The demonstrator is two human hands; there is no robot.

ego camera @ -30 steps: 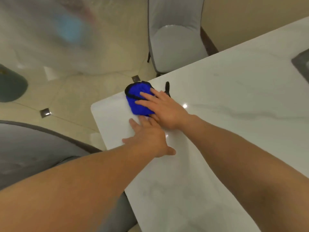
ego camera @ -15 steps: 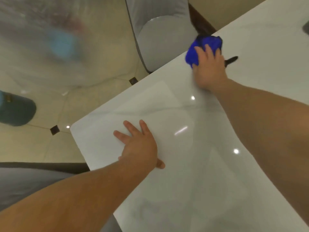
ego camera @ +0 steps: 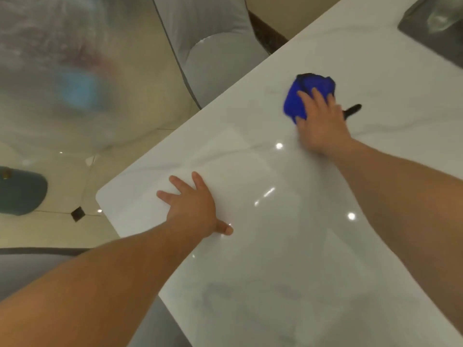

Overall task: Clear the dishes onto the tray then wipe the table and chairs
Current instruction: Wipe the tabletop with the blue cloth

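Note:
A crumpled blue cloth (ego camera: 298, 101) with a black edge lies on the white marble table (ego camera: 275, 246). My right hand (ego camera: 320, 118) presses flat on the cloth, fingers straight over it, a little in from the table's far edge. A black strap (ego camera: 352, 110) sticks out from under that hand. My left hand (ego camera: 193, 206) rests flat on the table near its left corner, fingers spread. A grey tray (ego camera: 436, 33) with something glassy on it sits at the top right corner of the view.
A grey padded chair (ego camera: 213, 46) stands beyond the table's far edge. Another grey chair (ego camera: 37, 266) is at the lower left under my left arm. Beige tiled floor (ego camera: 62, 221) lies to the left, with a dark round object (ego camera: 20, 191) on it.
My right hand has swept the blue cloth from the table's left corner along the far edge to the right, then slightly inward. My left hand has stayed flat near the corner.

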